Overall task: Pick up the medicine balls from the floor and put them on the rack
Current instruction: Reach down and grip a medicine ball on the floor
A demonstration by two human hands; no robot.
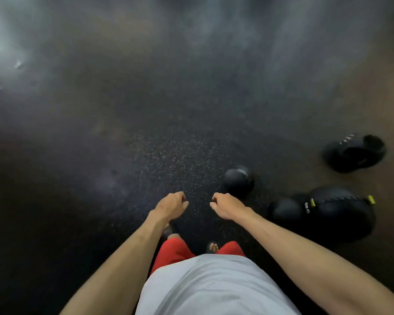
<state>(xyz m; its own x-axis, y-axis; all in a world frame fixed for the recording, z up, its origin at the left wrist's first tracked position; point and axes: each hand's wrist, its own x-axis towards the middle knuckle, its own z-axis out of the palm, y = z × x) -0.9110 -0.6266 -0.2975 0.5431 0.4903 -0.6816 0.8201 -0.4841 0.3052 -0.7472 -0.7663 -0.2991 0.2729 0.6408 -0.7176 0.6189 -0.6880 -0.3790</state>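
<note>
Left hand (171, 204) and right hand (225, 205) out in front, fingers loosely curled, gripping nothing, apart from each other and touching no ball. Standing on dark speckled floor (146, 155); grey shirt (214, 287) and red shorts (173, 248) low in view at six o'clock.

Four medicine balls down on the floor, all off to the right:
- small ball (237, 181) just beyond the right hand, at one o'clock from it
- second small ball (287, 211) at three o'clock from that hand, tucked against the large ball (341, 214) with yellow-green tabs
- ball with a handle recess (353, 153) farther out at two o'clock, apart from the rest

No rack anywhere in view. Upper part of the view too blurred to say what stands there.

Judging from this: none of these four lifted yet, nothing carried, so at least four balls left to move. Cannot tell whether any sit racked already. Closest pick looks like the small ball by the right hand
</note>
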